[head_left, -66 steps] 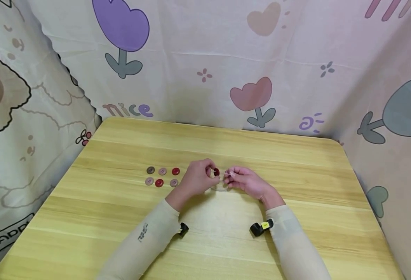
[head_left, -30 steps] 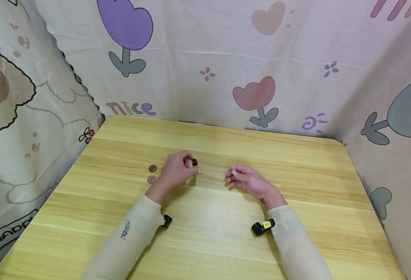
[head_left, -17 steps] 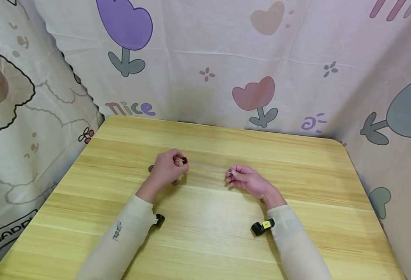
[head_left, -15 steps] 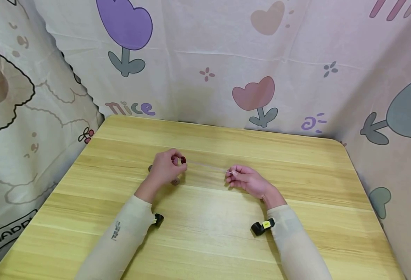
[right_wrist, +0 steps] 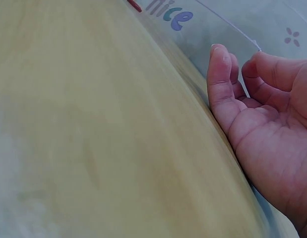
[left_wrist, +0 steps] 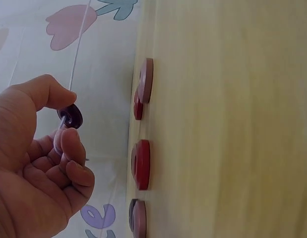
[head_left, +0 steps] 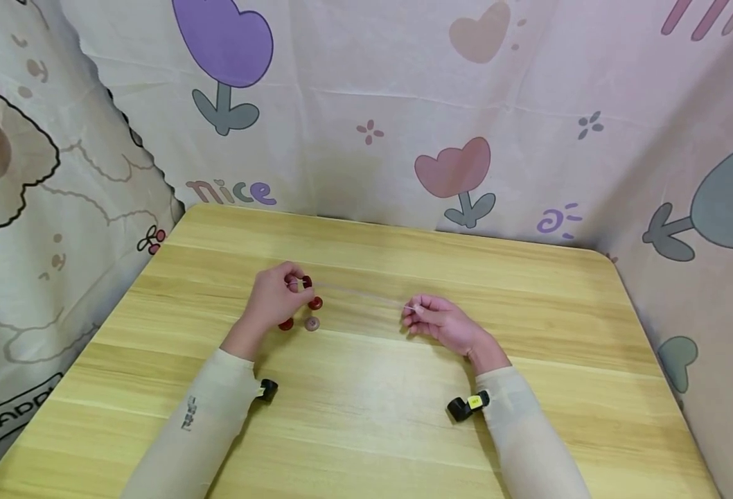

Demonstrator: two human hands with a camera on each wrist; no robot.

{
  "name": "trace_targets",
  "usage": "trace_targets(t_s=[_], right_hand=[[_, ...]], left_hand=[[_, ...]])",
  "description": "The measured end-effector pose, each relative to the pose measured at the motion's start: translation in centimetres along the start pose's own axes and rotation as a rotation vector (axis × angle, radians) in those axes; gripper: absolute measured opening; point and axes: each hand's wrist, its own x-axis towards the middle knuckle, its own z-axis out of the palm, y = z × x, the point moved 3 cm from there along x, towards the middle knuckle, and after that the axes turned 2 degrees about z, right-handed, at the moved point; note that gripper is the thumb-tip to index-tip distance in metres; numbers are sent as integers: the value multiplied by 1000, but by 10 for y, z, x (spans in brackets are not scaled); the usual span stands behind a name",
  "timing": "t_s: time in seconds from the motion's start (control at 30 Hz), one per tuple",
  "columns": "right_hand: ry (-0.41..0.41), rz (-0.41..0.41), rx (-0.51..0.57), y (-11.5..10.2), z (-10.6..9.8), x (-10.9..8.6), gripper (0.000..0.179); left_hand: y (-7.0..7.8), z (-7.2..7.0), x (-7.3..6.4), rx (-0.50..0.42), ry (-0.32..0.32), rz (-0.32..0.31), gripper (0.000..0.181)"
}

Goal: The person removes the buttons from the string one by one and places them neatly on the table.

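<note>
My left hand holds a dark red button between its fingertips, raised over the left part of the table. A thin pale thread passes through the button, and my left fingers also grip it on the near side of the hole. From there it runs taut across to my right hand, which pinches it between thumb and forefinger. Under and beside the left hand lie loose buttons: a red one, another red one partly covered, and a dusty pink one.
More buttons show edge-on in the left wrist view, among them a pink button with a dark button behind it. The wooden table ends at a patterned cloth at the back and sides.
My left hand has moved left with the dark red button, away from the right hand, lengthening the thread between them. It now covers other loose buttons and uncovers red ones. The right hand stays nearly still.
</note>
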Motion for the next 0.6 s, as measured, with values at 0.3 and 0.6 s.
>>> trace_targets(t_s=[0.3,0.6], right_hand=[[20,5,21,2,1,-1,23],[1,-6,9,0,2,-1,24]], left_hand=[[-11,-9,-2,-6,-15,-56,25],[-17,-18,-4,-39,-26,-83,28]])
